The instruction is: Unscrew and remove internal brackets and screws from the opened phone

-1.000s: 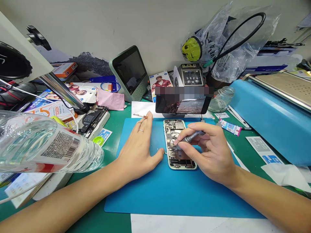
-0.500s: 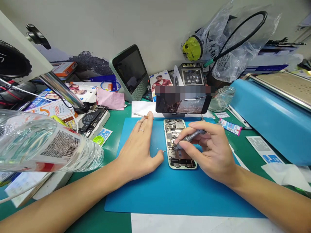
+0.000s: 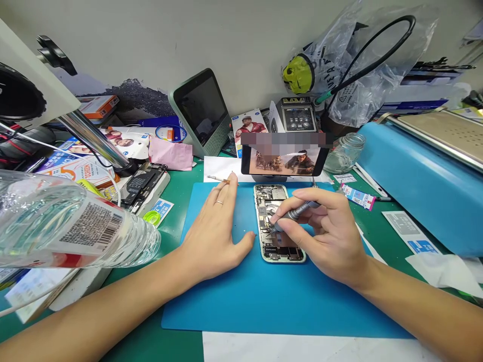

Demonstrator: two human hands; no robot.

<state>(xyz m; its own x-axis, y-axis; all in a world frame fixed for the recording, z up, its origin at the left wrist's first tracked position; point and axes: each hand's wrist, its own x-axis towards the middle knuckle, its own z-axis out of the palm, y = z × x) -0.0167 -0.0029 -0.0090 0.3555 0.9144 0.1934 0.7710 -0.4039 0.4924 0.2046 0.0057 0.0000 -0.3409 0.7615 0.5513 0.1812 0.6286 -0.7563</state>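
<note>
Noting an opened phone (image 3: 277, 241) on the blue mat (image 3: 241, 301), just inside the far edge and right of midway between the left and right edges. We read its long axis as running from the far edge toward the near edge, slightly skewed, the near end lying a little farther right than the far end. Inner parts face up.

Right hand (image 3: 326, 234): thumb and fingers clamped on a grey screwdriver (image 3: 295, 214), which slants down and left over the phone's middle. Its tip is too fine for us to make out, so we cannot tell whether it touches. The hand hides part of the phone's right edge, and the screwdriver's rear end is lost among the fingers.

Left hand (image 3: 219, 234): palm down on the mat, thumb spread apart from the fingers, fingertips at the far edge. Thumb tip sits just beside the phone's left edge. We cannot see under the palm. A thin strip (image 3: 216, 178) lies by the fingertips; contact unclear to us.

Beyond the far edge stands a screen (image 3: 281, 165), its top masked by blocky blur. We see a bottle (image 3: 90, 226) cut off at left, and a sheet (image 3: 302, 348) past the near edge, cut off below.
</note>
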